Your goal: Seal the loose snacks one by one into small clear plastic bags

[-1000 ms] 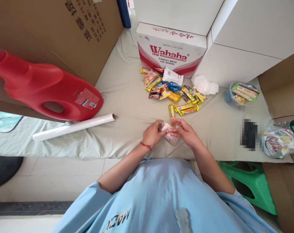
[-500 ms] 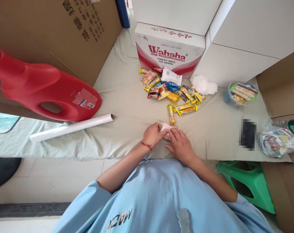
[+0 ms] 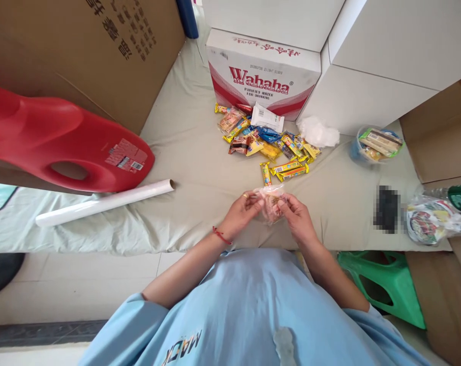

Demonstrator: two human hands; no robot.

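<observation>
Between my two hands is a small clear plastic packet (image 3: 271,204) with pinkish contents; what is inside I cannot make out. My left hand (image 3: 243,211) pinches its left side, a red string round the wrist. My right hand (image 3: 297,216) grips the right side between thumb and fingers. Just beyond the packet lies a yellow snack bar (image 3: 266,174), with two more yellow bars (image 3: 290,170) to its right. Farther back is a heap of wrapped snacks (image 3: 258,134), with a white packet (image 3: 267,117) on top.
A Wahaba-style water carton (image 3: 264,76) stands behind the heap. White crumpled plastic (image 3: 318,132) and a round tub of snacks (image 3: 378,145) are at right. On the left are a red jug (image 3: 70,142) and a white roll (image 3: 106,202). A green stool (image 3: 386,287) stands below the edge.
My hands have drawn apart a little, and the packet now shows spread between them. My right hand has turned to grip its right side. The view has shifted slightly.
</observation>
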